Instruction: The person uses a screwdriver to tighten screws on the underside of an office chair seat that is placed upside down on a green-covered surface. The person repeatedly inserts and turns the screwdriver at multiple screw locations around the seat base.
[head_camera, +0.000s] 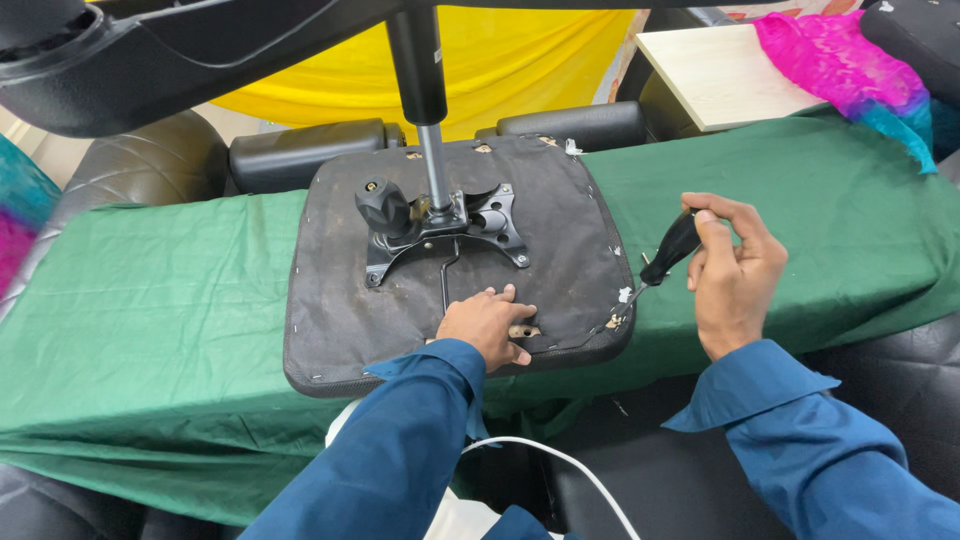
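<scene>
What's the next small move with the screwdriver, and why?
Probably lever the tip under the staple at the seat's front right corner. The right hand holds the screwdriver with its tip at that edge of the upturned seat base, while the left hand presses the fabric flat.

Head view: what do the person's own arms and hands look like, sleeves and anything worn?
Both arms wear long sleeves of plain deep blue cloth, loose, each ending in an open, flared cuff with pointed corners at the wrist. The left hand and right hand are bare: no gloves. No ring, watch or bracelet shows. No markings or patterns on the sleeves.
</scene>
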